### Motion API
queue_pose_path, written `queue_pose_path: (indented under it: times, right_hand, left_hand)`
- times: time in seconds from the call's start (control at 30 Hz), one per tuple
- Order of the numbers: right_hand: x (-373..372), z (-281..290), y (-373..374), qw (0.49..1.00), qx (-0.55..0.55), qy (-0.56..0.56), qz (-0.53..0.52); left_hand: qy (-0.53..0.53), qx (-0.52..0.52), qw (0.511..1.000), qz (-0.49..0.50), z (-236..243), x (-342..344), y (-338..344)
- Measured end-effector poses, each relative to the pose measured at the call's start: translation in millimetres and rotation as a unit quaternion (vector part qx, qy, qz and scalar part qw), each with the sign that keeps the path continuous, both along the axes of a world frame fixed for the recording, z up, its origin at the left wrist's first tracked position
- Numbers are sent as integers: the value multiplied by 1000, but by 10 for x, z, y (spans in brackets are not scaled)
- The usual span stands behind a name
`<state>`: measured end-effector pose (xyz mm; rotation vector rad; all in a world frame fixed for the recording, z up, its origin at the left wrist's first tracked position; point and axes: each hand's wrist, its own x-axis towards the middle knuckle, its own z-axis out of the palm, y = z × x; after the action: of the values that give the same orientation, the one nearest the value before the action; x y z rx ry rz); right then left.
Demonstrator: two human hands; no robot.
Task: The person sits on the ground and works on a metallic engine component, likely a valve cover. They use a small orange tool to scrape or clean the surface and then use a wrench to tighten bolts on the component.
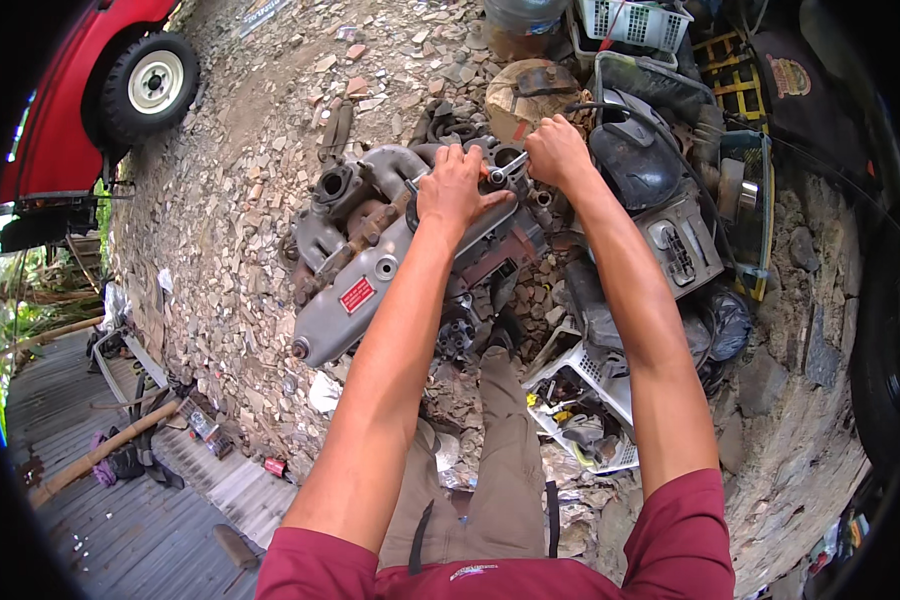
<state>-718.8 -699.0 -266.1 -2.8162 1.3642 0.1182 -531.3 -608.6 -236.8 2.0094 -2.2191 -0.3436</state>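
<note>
A grey engine lies on the stony ground in front of me, its long valve cover bearing a red label. My left hand rests on the far end of this cover, thumb stretched to the right and fingers partly curled over the far side. Just right of it, a shiny metal wrench lies across the engine's end. My right hand is closed in a fist around the wrench's right end. A bit of orange shows beside my left fingers; what it belongs to is hidden. Curved manifold pipes run along the engine's left side.
Right of the engine are a black rounded part, a grey metal housing and a white basket of small parts. Beyond lie a round wooden block and a white crate. A red vehicle's wheel stands far left.
</note>
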Motion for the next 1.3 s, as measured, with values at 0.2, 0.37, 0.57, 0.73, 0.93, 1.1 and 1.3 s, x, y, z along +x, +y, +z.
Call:
queue_pose_path:
  times: [0.2, 0.37, 0.57, 0.73, 0.93, 1.1, 1.3]
  right_hand:
    - [4, -25, -74, 999, 22, 29, 4]
    - [64, 45, -32, 998, 34, 48, 3]
    - [22, -43, -13, 998, 32, 50, -23]
    - [27, -1, 110, 995, 53, 33, -72]
    - [110, 124, 268, 986, 78, 61, -131]
    - [110, 169, 351, 979, 91, 64, -173]
    - [120, 144, 424, 972, 87, 57, -212]
  left_hand:
    - [2, -11, 1000, 27, -20, -41, -15]
    - [0, -11, 999, 38, -81, 10, -9]
    - [0, -8, 999, 37, -94, -26, -20]
    - [20, 14, 998, 56, -82, -34, -30]
    - [24, 27, 998, 53, -68, -15, -32]
    - [18, 32, 998, 47, -68, -31, -50]
    - [24, 33, 998, 48, -81, -36, -52]
